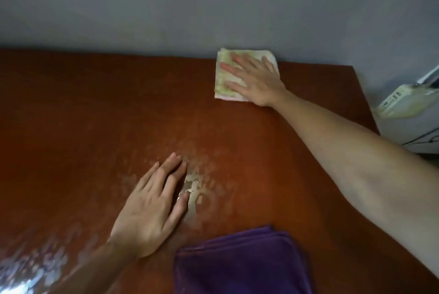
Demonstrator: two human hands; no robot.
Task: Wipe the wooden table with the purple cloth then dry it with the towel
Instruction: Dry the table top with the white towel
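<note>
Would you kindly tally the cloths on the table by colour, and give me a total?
Purple cloth: 1
Pale towel, white and yellow-green, under the right hand: 1
Total: 2

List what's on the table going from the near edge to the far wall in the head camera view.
purple cloth → left hand flat on the wooden table, beside a wet patch → right hand pressed on the towel at the far edge.
</note>
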